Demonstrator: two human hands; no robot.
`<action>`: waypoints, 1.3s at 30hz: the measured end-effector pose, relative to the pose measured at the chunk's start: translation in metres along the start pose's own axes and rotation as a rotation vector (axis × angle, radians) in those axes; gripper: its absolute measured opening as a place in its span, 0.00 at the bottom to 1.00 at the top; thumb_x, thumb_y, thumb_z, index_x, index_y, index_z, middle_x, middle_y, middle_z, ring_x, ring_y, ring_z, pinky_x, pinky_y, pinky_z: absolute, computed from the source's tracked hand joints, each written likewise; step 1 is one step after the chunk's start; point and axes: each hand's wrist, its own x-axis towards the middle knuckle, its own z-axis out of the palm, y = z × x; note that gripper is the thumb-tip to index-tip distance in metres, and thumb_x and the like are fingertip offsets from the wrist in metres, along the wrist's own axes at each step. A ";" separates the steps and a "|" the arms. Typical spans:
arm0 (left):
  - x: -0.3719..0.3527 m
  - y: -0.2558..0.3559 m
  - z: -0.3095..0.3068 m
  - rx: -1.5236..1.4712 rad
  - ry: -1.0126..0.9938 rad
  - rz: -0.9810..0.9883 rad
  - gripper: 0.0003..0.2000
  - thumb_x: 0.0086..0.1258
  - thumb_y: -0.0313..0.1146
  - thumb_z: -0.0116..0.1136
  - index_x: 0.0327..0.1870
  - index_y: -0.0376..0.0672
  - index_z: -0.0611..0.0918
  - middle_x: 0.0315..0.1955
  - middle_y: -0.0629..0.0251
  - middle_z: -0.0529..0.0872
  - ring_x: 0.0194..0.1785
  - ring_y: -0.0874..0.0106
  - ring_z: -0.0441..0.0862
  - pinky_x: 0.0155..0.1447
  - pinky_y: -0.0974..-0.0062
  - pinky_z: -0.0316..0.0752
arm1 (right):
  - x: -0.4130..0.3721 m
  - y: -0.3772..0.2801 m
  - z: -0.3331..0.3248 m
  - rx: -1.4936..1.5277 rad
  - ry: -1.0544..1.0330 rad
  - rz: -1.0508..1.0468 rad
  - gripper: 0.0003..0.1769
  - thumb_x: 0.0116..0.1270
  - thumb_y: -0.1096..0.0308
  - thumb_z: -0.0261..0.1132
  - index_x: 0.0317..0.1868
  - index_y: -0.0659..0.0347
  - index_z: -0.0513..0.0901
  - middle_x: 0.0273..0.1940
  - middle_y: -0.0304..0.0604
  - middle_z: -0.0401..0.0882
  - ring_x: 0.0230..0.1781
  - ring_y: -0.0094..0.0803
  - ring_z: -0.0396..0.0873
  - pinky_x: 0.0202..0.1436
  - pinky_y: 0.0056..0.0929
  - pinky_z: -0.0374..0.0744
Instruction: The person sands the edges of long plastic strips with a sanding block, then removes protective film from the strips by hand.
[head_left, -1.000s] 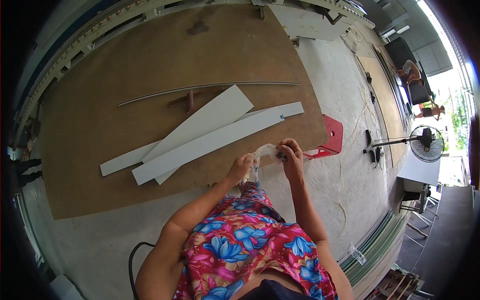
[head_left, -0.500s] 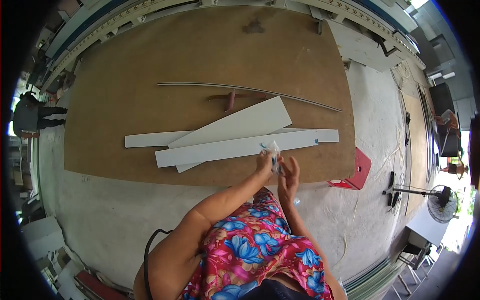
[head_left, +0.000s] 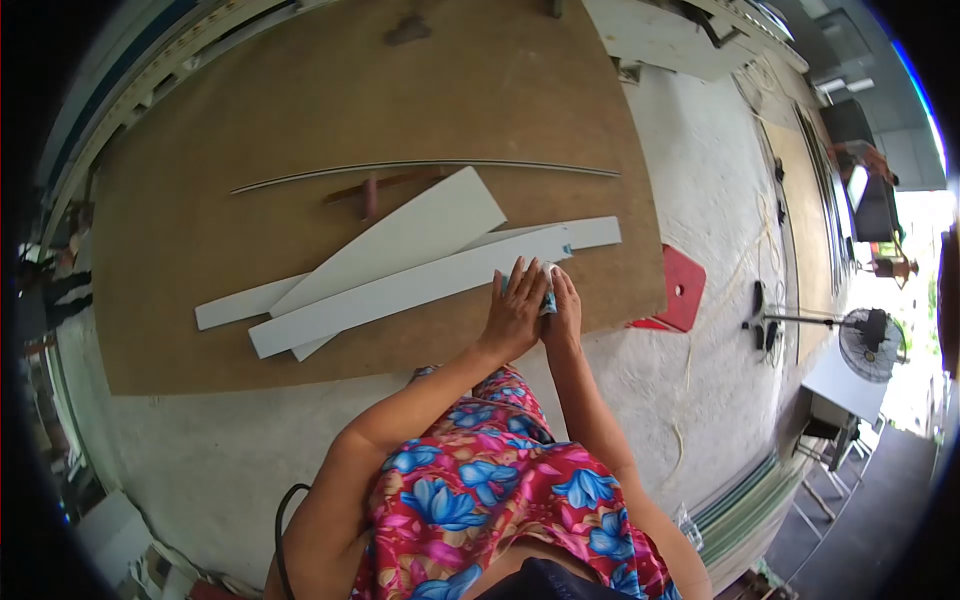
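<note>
My left hand (head_left: 514, 315) and my right hand (head_left: 563, 306) are pressed together around a small crumpled clear-and-blue plastic packet (head_left: 549, 290), at the table's near edge. Most of the packet is hidden between the palms. Just beyond the fingers lies a long white strip (head_left: 420, 286) with a small blue mark near its right end. A wider white board (head_left: 400, 235) crosses another white strip (head_left: 595, 232) beneath it.
A thin curved rod (head_left: 430, 163) and a reddish-brown tool (head_left: 370, 198) lie farther back on the brown table (head_left: 200, 130). At the right are a red stand (head_left: 684, 288) and a black fan (head_left: 872, 345). Another person (head_left: 55, 300) stands at the far left.
My hands have come together over the packet, where before my right hand was apart with spread fingers. The view has turned and shifted, so the table and boards sit farther left.
</note>
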 end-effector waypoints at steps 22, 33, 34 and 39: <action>-0.074 -0.017 0.049 -1.198 -0.282 -0.860 0.47 0.67 0.71 0.29 0.74 0.36 0.46 0.73 0.54 0.49 0.76 0.65 0.45 0.74 0.72 0.46 | -0.097 0.061 0.002 -0.065 0.095 -0.146 0.20 0.75 0.63 0.52 0.64 0.58 0.68 0.51 0.39 0.75 0.47 0.24 0.73 0.49 0.20 0.74; -0.147 -0.012 0.041 -1.026 -1.079 -0.920 0.55 0.59 0.79 0.23 0.73 0.34 0.48 0.73 0.47 0.48 0.77 0.59 0.38 0.75 0.59 0.30 | -0.176 0.212 -0.193 -0.494 0.989 0.032 0.15 0.62 0.67 0.48 0.42 0.64 0.78 0.28 0.40 0.76 0.24 0.28 0.73 0.27 0.30 0.72; -0.148 -0.010 0.035 -0.992 -1.103 -0.932 0.53 0.61 0.77 0.22 0.72 0.32 0.49 0.72 0.47 0.51 0.77 0.59 0.43 0.76 0.61 0.34 | -0.188 0.237 -0.220 -0.584 1.030 0.078 0.16 0.62 0.66 0.48 0.41 0.64 0.78 0.27 0.40 0.76 0.23 0.28 0.73 0.27 0.31 0.72; -0.185 -0.047 0.058 -0.907 -1.177 -0.905 0.48 0.65 0.74 0.22 0.72 0.36 0.55 0.69 0.45 0.59 0.74 0.56 0.54 0.75 0.61 0.42 | -0.239 0.252 -0.244 -0.382 1.057 0.432 0.20 0.61 0.60 0.47 0.35 0.67 0.80 0.29 0.43 0.79 0.27 0.34 0.77 0.32 0.35 0.74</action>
